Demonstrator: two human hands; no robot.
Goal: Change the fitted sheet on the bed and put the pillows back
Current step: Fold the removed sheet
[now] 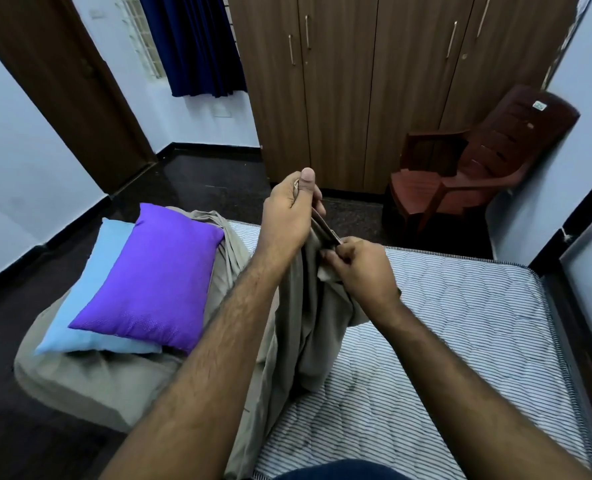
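Beige sheet (308, 327), soft matte cloth, deep folds, hangs from both hands above the mattress (443, 327). Left hand (289, 216) at 12 o'clock of the sheet, fingers curled round the gathered top edge, thumb up. Right hand (360, 268) just at 4 o'clock of the left, fingers pinching the hem; a darker inner band shows at the pinch. Hands close together but not touching.

Mattress bare on its right half: quilted, thin dark-and-white stripes, wavy stitched pattern, piped edge. Sheet's lower end touches the mattress near centre and trails toward 7 o'clock. More beige cloth, bunched and wrinkled, covers the bed's left part at 9 o'clock; whether it is the same sheet, cannot tell.

Purple pillow (152, 278), shiny smooth cover, rectangular and plump, lies tilted on top of the blue pillow (80, 306), pale matte, flatter. Both rest on the bunched cloth at 9 o'clock of the hands, well apart from them.

Bed frame (574, 271), dark with a pale panel, runs along the mattress at 3 o'clock. Chair (478, 161), brown moulded plastic with a slatted back, stands on the floor at 2 o'clock beside the wall. Wardrobe (374, 81), wood-grain doors with slim metal handles, at 12 o'clock. Dark blue curtain (197, 43) and a brown door (62, 81) at 10 to 11 o'clock. Floor (201, 178) dark, glossy.
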